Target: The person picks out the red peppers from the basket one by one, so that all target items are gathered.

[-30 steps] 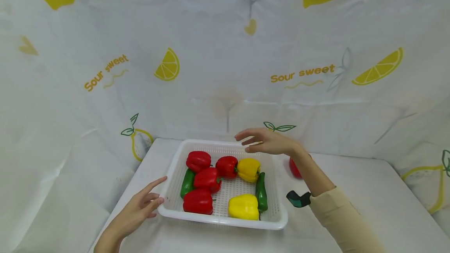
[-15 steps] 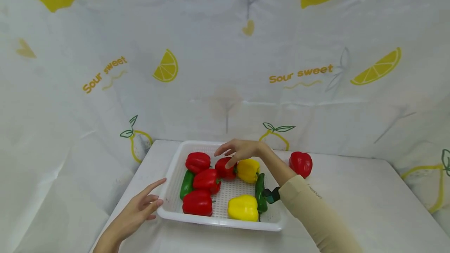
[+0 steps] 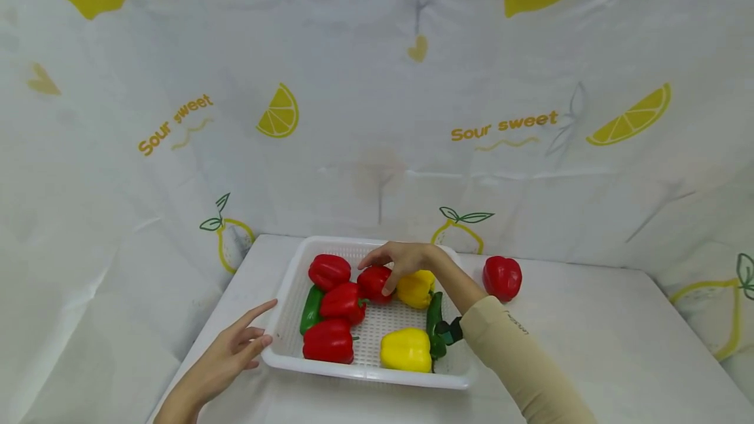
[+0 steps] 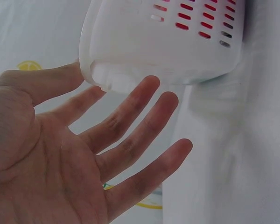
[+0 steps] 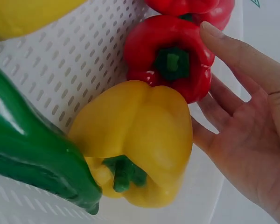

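My right hand [image 3: 406, 257] arches over the back of a white plastic basket [image 3: 365, 373]. Its thumb and fingers close around a red bell pepper [image 3: 372, 283]. In the right wrist view the thumb tip lies on that pepper's edge, its green stem facing the camera, and the other fingers reach behind it. A yellow bell pepper [image 5: 140, 126] sits right against it. My left hand [image 3: 226, 355] is at the basket's front left corner, thumb and index fingertip at the rim; the left wrist view shows the other fingers spread loosely below the rim.
Three more red bell peppers [image 3: 327, 341], a green pepper [image 3: 312, 309], a second yellow pepper [image 3: 406, 349] and a long green pepper [image 3: 434, 319] lie in the basket. Another red pepper [image 3: 502, 278] stands on the white table, right of it. A lemon-printed sheet [image 3: 377, 116] hangs behind.
My right hand has moved left and down from above the basket's back right onto the red bell pepper, its fingers closing around it. The left hand stays at the corner.
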### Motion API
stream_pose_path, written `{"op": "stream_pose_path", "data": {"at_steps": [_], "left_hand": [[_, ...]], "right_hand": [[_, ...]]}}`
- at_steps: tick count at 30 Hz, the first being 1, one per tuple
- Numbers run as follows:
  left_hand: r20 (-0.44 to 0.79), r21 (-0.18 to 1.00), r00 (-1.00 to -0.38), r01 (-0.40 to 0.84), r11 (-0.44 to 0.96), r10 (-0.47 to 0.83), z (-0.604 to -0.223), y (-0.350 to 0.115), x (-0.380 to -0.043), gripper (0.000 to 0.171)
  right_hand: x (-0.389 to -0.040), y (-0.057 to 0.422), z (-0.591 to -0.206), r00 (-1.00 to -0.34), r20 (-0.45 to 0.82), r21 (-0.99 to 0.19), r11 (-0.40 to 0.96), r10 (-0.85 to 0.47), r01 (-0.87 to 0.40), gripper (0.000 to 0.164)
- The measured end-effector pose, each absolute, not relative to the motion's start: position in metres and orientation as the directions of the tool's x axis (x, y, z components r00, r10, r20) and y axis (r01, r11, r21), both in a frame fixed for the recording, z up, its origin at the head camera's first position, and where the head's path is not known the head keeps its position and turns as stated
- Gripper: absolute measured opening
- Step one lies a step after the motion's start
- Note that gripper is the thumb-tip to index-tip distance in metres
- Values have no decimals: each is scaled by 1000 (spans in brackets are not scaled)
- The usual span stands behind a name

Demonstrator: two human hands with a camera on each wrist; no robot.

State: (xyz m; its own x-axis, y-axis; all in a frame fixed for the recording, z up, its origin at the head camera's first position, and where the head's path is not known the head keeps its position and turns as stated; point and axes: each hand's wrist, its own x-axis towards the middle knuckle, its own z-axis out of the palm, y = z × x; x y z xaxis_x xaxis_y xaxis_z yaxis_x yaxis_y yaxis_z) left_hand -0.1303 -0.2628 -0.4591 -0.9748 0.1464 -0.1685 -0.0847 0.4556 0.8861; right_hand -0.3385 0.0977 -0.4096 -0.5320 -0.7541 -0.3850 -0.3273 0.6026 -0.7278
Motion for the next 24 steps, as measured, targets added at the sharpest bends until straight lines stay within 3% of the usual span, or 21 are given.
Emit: {"op": "stream_pose_path", "data": {"at_steps": [14,24], "left_hand": [[-180,881,-974,-96,463,140,-459,-262,-131,66],[-187,879,-973,-105,465,135,-459,-263,-131,66]], "right_hand": [[-334,96,-414,-572,-432,-701,659,-697,-273,67],[-331,94,-418,-591,-386,-689,648,-708,-326,61]]}}
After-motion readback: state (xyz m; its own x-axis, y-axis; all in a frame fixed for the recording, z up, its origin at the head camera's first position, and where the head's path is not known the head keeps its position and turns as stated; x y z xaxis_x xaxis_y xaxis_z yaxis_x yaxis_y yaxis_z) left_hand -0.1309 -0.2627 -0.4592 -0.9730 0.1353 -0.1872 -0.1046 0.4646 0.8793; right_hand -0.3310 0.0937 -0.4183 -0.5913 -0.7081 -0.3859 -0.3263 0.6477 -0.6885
